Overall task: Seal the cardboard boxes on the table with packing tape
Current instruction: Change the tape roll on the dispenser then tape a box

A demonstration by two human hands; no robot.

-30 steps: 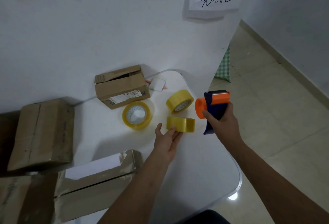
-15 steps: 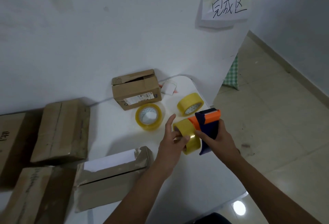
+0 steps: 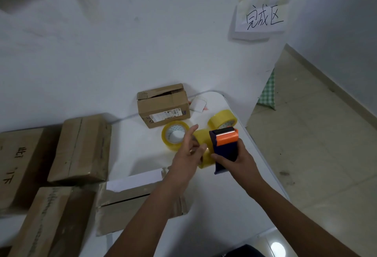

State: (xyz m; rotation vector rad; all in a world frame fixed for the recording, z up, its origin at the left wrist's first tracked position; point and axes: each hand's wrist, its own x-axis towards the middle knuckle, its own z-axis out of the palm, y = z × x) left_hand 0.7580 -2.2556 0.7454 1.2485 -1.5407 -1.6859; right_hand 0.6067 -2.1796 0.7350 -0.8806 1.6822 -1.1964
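Left hand (image 3: 188, 152) fingers pinch the yellow tape roll (image 3: 204, 144); right hand (image 3: 236, 158) fingers grip the dispenser (image 3: 225, 146).

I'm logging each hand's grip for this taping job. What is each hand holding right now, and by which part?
The right hand grips the tape dispenser by its dark blue handle. The left hand holds the yellow tape roll against the dispenser, fingers on its side; the exact contact is partly hidden.

The person's two forearms are bare from wrist to the frame's lower edge, with no sleeve, watch or bracelet showing on either. The bare left hand (image 3: 186, 154) and the bare right hand (image 3: 237, 159) wear no gloves. At the bottom edge, between the arms, shows a small patch of dark navy clothing (image 3: 243, 251); its kind cannot be told.
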